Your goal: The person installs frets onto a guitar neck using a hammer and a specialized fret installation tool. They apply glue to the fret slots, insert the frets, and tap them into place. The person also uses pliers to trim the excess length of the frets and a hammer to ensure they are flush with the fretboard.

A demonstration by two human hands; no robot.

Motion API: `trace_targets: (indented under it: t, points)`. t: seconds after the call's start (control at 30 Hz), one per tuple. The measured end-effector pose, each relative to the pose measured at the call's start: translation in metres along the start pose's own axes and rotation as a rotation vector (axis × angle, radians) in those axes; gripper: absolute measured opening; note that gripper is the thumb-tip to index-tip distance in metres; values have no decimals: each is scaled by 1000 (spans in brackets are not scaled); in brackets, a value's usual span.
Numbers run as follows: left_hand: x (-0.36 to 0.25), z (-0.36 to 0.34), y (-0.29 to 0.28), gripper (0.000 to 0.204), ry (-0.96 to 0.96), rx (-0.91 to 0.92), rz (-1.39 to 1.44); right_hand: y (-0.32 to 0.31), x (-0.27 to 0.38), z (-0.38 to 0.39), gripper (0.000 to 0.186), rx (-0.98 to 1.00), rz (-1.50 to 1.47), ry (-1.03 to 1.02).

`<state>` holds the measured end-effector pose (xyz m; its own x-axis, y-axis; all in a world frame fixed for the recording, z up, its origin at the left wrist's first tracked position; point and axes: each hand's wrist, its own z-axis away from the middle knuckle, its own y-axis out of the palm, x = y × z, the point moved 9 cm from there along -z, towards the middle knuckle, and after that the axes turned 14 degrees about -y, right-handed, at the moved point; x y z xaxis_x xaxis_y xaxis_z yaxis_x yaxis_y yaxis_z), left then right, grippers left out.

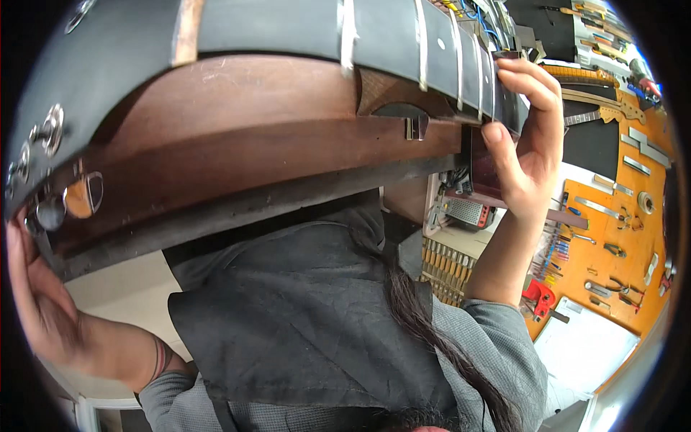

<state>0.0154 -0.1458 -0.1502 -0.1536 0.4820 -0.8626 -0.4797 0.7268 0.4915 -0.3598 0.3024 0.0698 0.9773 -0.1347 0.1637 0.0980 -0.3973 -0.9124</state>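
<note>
Close in front of me is a guitar neck (273, 29) with a dark fretboard, silver frets and white dot inlays. A pale brown nut (188, 32) divides it from the black headstock (93, 72) on the left. Metal tuning pegs (52, 129) line the headstock's edge. My left hand (43, 306) grips the headstock's lower left end beside the pegs; its fingertips are partly hidden. Farther up the neck, my right hand (534, 129) wraps around it, thumb on the near edge and fingers over the far edge.
Beneath the neck lies a brown surface (237, 151) with a dark front edge. An orange bench (583, 263) on the right holds pliers (614, 250), a red clamp-like tool (538, 299) and other guitar necks (601, 108). A row of files or chisels (443, 270) stands below.
</note>
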Motion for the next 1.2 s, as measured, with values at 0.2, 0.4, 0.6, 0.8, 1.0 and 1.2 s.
trace_targets:
  t: [0.2,0.4,0.6,0.8,1.0,1.2]
  points:
    - [-8,-18,9,39,163,-395,-170,4,5,-1,45,-17,18,-105]
    - [-17,-22,92,42,165,-517,-280,12,23,0,42,-39,160,-238]
    - [-32,-24,118,34,221,-477,-377,7,23,8,42,-80,41,-242]
    - [-54,0,120,35,393,-513,-465,5,24,14,49,-47,112,-201]
    - [-30,55,208,22,727,-330,-1099,3,24,12,57,-110,114,-121]
    - [17,16,310,32,702,-13,-1467,2,23,9,60,-110,97,-115]
